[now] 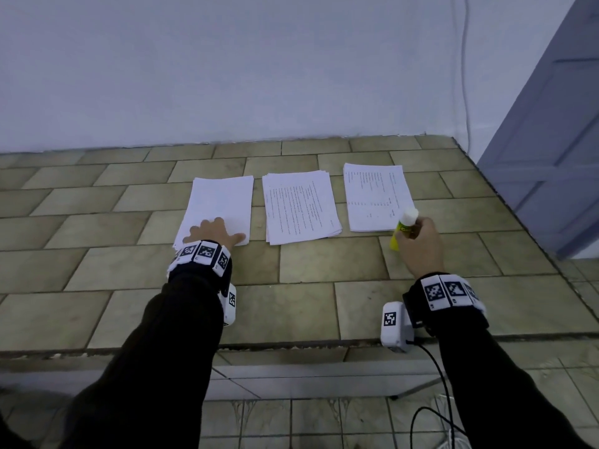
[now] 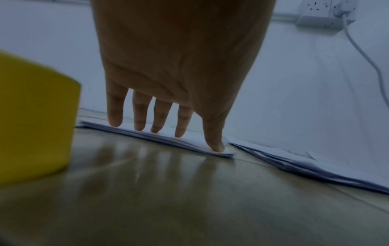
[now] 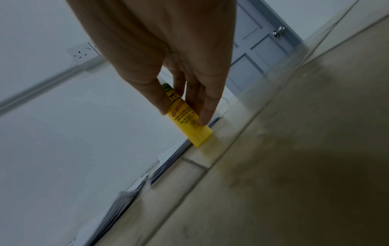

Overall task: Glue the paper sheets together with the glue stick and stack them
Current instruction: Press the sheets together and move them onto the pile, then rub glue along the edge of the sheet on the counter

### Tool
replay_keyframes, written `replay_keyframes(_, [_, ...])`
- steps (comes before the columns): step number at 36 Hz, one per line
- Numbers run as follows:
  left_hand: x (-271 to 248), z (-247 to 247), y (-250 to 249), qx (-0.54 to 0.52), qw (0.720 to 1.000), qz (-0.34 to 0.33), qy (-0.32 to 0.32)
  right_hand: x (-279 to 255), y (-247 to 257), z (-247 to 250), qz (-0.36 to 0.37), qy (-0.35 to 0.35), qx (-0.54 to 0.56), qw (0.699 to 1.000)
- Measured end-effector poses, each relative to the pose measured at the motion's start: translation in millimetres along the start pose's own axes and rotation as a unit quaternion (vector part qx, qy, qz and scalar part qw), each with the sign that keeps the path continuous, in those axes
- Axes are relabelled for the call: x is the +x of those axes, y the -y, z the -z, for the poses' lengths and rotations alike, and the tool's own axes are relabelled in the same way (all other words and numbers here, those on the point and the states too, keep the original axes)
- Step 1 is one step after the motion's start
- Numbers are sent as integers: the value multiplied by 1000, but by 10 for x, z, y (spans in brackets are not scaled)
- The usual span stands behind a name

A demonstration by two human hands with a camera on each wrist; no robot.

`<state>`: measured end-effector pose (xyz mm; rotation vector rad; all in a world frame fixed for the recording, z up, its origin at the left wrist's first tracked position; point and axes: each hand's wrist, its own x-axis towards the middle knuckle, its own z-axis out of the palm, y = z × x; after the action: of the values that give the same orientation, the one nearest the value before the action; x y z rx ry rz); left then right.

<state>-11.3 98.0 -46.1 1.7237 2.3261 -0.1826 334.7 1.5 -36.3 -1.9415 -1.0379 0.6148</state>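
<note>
Three paper piles (image 1: 299,207) lie apart, unglued: left hand (image 1: 215,233) flat at nine o'clock, right hand (image 1: 419,244) clamped round the capped glue stick (image 1: 403,226) at three.

The table (image 1: 308,286) has a top of tan, brick-laid tiles, its far edge against a pale wall. Three piles of paper lie on it in a row. The blank pile (image 1: 223,202) lies under the left hand's fingers (image 1: 210,225), which rest on its near edge. The middle printed pile (image 1: 299,209) lies between the two hands' fingers, apart from both. The right printed pile (image 1: 376,196) lies just beyond the right hand's fingers (image 3: 207,106), which hold a yellow glue stick (image 1: 400,230) whose base stands on the tiles by that pile's near corner.
</note>
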Motion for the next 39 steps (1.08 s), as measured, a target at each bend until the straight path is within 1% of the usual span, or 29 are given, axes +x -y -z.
replay_keyframes(3, [-5,11,52,-12,1000,-9,-11,4,8,-6,1,3,1,1000])
replay_keyframes(8, [51,2,169,-61,997,-33,-27,12,-8,-19,0,1,10,1000])
replay_keyframes(11, [23,45,205,-110,990,-47,-74,13,-14,-23,-1,0,12,1000])
replay_keyframes(16, [-142,313,135,-133,977,-49,-158,22,-11,-28,6,1,6,1000])
replay_keyframes(18, [-241,404,93,-155,963,-71,-207,24,-13,-22,5,3,4,1000])
replay_keyframes(20, [-354,475,29,-175,944,-109,-259,26,-20,-18,5,4,2,1000])
replay_keyframes(21, [-405,504,-7,-180,934,-134,-278,28,-24,-19,5,4,3,1000])
replay_keyframes(23, [-525,537,-88,-182,918,-192,-294,34,-32,-22,5,7,0,1000])
replay_keyframes(25, [-668,529,-168,-186,905,-260,-282,39,-34,-22,4,10,-3,1000])
replay_keyframes(26, [-750,518,-211,-192,901,-288,-262,42,-34,-20,5,11,-3,1000])
replay_keyframes(29, [-941,395,-293,-191,899,-352,-175,50,-37,-7,7,17,-5,1000])
replay_keyframes(33, [-1089,152,-285,-117,899,-418,-66,65,-51,15,9,28,-1,1000])
replay_keyframes(36, [-1141,-31,-219,-65,897,-436,8,76,-58,28,11,36,4,999])
replay_keyframes(39, [-1173,-170,-139,-16,899,-434,52,83,-60,48,19,44,-2,999])
